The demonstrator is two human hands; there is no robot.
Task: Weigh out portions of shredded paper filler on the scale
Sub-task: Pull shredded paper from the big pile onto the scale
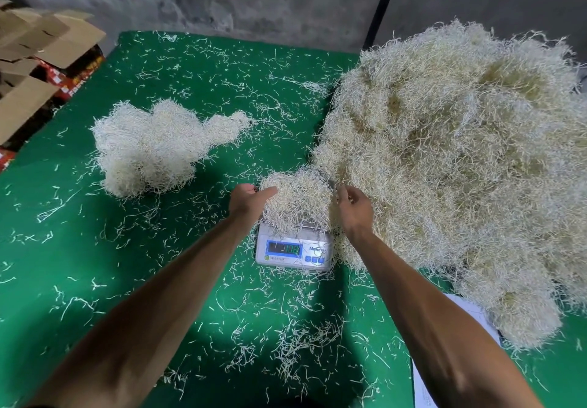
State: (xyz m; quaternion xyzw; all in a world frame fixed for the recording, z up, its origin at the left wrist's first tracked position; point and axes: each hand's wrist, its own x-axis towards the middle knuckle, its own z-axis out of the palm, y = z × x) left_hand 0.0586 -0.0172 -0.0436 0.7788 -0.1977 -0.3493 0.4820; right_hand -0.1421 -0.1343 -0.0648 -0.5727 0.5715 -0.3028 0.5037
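Portion on scale, flanked by both hands; reading at risk.
Left hand (pixel 251 199) lies flat-fingered against the portion (pixel 297 199) heaped on the scale (pixel 293 250), and its pressure could falsify the blurred display. Right hand (pixel 354 206), fingers loosely curled, apparently empty, hovers beside the bulk pile (pixel 451 169), which touches the portion and may add load or spill strands onto the worktop (pixel 197 67).

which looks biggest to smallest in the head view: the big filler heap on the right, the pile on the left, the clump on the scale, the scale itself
1. big filler heap
2. left pile
3. clump on the scale and scale: they look alike in size, and the clump hides part of the scale, so unranked.
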